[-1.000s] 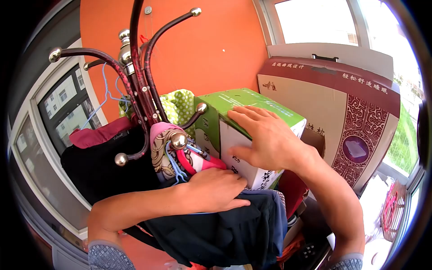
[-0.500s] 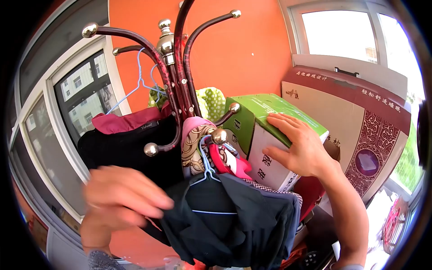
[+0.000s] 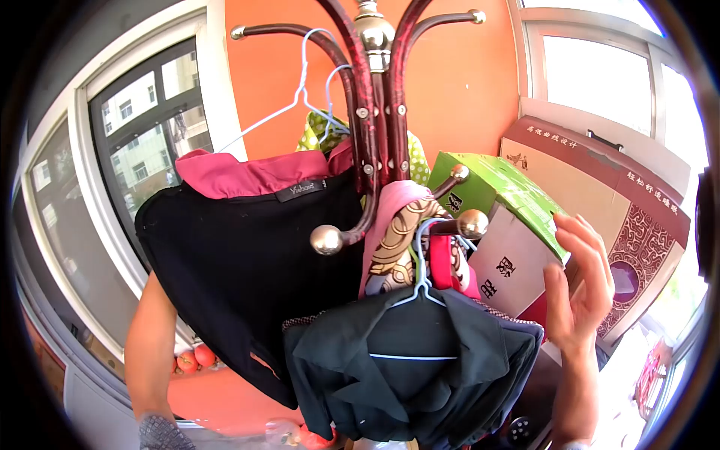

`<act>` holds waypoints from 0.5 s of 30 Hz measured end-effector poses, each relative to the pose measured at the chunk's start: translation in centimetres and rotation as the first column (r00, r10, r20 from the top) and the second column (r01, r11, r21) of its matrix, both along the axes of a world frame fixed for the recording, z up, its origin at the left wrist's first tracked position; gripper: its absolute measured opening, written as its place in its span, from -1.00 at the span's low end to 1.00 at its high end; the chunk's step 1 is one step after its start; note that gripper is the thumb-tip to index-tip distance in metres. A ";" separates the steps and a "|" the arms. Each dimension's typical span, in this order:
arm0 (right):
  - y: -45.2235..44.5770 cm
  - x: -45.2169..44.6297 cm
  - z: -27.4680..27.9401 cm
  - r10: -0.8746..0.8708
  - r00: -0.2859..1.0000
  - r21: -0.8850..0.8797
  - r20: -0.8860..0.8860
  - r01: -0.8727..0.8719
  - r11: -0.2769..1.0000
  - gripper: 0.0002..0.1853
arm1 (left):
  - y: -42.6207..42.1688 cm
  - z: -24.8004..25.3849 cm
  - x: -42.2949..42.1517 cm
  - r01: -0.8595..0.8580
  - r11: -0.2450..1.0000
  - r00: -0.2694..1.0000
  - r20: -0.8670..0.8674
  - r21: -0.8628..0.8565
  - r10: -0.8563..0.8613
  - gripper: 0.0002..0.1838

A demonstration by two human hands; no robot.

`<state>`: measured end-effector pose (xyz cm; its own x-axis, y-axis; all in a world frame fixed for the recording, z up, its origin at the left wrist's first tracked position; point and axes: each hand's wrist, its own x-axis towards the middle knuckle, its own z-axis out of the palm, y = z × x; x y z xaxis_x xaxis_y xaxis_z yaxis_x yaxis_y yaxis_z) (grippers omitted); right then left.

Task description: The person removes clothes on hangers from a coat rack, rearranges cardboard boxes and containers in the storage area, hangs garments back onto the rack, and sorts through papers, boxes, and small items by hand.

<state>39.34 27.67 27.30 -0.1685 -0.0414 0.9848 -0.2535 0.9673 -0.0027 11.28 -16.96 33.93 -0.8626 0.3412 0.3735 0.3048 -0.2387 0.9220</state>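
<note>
Behind a black garment with a pink collar (image 3: pixel 255 225) on the coat rack (image 3: pixel 382 112), my left hand is hidden; only my left forearm (image 3: pixel 150 352) shows below the garment's edge. Fingers spread and holding nothing, my right hand (image 3: pixel 581 285) is beside the near right corner of a green and white box (image 3: pixel 514 259). Between the two arms, a dark jacket (image 3: pixel 405 367) hangs on a light blue wire hanger (image 3: pixel 422 281) from a lower hook. A patterned scarf (image 3: pixel 401 236) with a pink edge hangs just behind it.
A large maroon and beige carton (image 3: pixel 547 161) stands by the window at right. Metal ball tips (image 3: pixel 327 239) stick out from the rack's arms. Behind the rack is a green dotted cloth (image 3: pixel 417 156). Red round objects (image 3: pixel 196 358) sit low at left.
My left hand has gone from beside the dark jacket to behind the black garment. The right hand has come off the green box's top. The view has shifted, so the rack appears farther right.
</note>
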 end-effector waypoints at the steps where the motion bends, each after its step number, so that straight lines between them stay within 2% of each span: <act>1: -1.1 0.3 -0.2 -0.016 1.000 0.007 0.006 0.016 1.000 -0.65 | 0.5 0.3 -0.6 0.028 0.998 0.999 -0.030 -0.054 -0.030 -0.71; 8: -5.9 1.3 -2.5 -0.040 0.991 -0.063 0.126 0.049 0.997 -0.69 | 5.0 3.3 -3.4 0.161 0.925 0.942 -0.227 -0.345 -0.248 -0.72; 15: -9.8 0.9 -3.9 -0.035 0.977 -0.180 0.209 0.074 0.981 -0.73 | 7.4 6.6 -4.5 0.191 0.853 0.817 -0.403 -0.486 -0.413 -0.73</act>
<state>40.20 17.88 23.38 -0.3636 0.1539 0.9187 -0.1757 0.9572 -0.2299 6.75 -9.58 40.53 -0.4358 0.7665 0.4718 0.7052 -0.0349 0.7082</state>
